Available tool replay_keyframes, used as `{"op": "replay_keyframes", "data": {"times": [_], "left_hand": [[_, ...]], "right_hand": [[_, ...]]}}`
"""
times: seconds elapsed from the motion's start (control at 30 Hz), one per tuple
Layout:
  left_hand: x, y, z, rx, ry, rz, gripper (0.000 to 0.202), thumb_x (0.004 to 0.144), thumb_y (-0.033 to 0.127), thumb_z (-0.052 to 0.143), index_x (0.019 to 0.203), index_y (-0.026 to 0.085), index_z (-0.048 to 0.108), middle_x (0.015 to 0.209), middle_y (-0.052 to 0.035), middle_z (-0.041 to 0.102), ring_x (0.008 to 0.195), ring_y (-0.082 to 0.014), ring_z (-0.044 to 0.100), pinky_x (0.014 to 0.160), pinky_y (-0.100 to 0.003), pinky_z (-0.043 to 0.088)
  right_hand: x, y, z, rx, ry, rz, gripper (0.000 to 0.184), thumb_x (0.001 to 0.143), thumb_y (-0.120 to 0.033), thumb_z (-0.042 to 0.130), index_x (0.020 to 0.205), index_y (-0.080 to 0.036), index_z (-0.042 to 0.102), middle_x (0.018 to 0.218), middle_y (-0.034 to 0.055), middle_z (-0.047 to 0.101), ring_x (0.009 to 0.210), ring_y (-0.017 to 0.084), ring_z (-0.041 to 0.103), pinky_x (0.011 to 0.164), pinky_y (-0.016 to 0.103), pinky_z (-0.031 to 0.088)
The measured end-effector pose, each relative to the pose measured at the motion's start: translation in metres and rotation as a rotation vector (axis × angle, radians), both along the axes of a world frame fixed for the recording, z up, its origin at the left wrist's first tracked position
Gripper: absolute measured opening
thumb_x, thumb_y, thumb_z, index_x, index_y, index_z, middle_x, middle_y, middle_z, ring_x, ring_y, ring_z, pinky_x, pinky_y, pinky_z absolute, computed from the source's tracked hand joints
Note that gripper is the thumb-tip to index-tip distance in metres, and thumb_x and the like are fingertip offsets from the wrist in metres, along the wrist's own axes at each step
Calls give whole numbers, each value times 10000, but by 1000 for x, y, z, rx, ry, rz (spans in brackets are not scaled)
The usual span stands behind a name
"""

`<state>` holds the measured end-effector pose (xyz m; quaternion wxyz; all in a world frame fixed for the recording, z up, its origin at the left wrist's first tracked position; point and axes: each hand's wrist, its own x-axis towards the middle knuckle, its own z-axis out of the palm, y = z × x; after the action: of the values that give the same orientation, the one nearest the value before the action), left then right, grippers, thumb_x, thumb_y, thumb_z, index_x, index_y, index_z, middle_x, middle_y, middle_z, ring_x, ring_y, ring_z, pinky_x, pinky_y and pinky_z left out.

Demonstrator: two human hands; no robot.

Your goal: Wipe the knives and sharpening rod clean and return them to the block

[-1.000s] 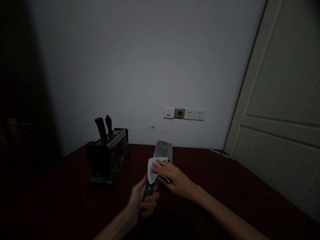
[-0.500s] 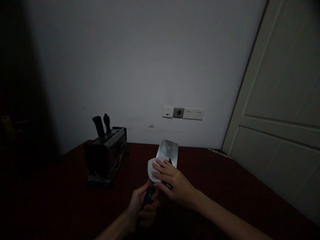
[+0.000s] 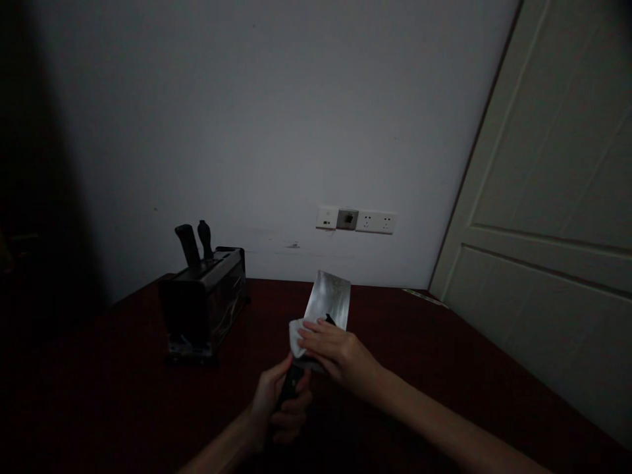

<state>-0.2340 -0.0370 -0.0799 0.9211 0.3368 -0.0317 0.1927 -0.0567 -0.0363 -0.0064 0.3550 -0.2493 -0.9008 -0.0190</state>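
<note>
My left hand (image 3: 279,405) is closed round the dark handle of a cleaver, holding it up over the dark red table (image 3: 419,355). The wide steel cleaver blade (image 3: 332,297) points up and away from me. My right hand (image 3: 336,352) presses a folded white cloth (image 3: 296,332) flat against the lower part of the blade, near the handle, with its fingers curled over the cloth.
A dark knife block (image 3: 202,303) with two black handles sticking out stands on the table to the left. A row of wall sockets (image 3: 356,220) sits on the white wall behind. A pale door (image 3: 543,250) closes off the right side.
The blade has tilted so its flat face catches more light. My right hand with the cloth has slid slightly down the blade towards the handle. The view has shifted a little.
</note>
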Motion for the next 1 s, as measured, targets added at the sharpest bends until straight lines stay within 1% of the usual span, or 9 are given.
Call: {"op": "replay_keyframes", "data": {"times": [0.17,0.27,0.33,0.4,0.47,0.6,0.67,0.83,1.0], "left_hand": [[0,-6,6,-6,-12,1,445,866,538,256,706,176,459,454,62,330,273,-29,153,274,-147,283],[1,-6,6,0,-31,-1,431,863,533,271,710,175,454,454,64,339,268,-28,146,272,-150,280],[1,-4,5,14,-27,-4,417,853,538,300,715,174,450,454,65,345,265,-31,148,273,-155,279],[2,-4,6,24,-12,-2,409,842,545,321,712,176,442,451,66,344,265,-36,150,275,-157,271],[2,-5,7,20,-8,2,410,840,549,323,705,178,435,445,68,336,263,-35,139,274,-152,258],[3,-10,11,14,-18,-11,423,848,549,297,693,179,431,443,67,338,258,-31,129,273,-152,258],[3,-11,11,15,-28,-19,428,856,540,278,694,178,436,449,65,343,257,-32,132,273,-158,268],[4,-9,5,24,-50,-18,440,862,537,259,711,174,457,452,59,353,262,-37,157,273,-162,279],[6,-14,6,23,-36,-41,464,859,556,244,702,176,458,448,57,348,261,-35,163,273,-159,279]], "right_hand": [[22,33,26,72,195,-241,313,823,-157,522,1106,-267,596,1124,45,625,1125,210,513,985,454,389],[11,16,18,54,106,-167,325,827,-140,505,1136,-210,580,1171,78,593,1150,204,489,991,421,392],[1,-3,7,24,-28,-49,369,830,-119,491,1184,-213,537,1220,63,559,1189,188,446,1009,409,372],[-1,-10,2,14,-61,-3,377,838,-122,484,1198,-230,521,1204,47,574,1181,171,455,1016,392,367],[5,-1,10,15,-16,-39,372,836,-130,494,1185,-251,532,1189,41,585,1158,175,481,1002,399,383],[16,29,31,71,181,-234,324,827,-161,518,1123,-274,585,1150,46,608,1123,216,513,973,453,402],[8,28,29,83,200,-235,321,830,-156,512,1124,-260,586,1155,59,604,1130,219,507,977,460,395],[-16,4,12,47,46,-71,338,848,-145,484,1173,-215,548,1176,73,593,1161,190,479,1000,412,381],[0,33,38,109,245,-255,299,836,-177,516,1110,-266,595,1140,50,616,1119,212,518,979,449,396]]}}
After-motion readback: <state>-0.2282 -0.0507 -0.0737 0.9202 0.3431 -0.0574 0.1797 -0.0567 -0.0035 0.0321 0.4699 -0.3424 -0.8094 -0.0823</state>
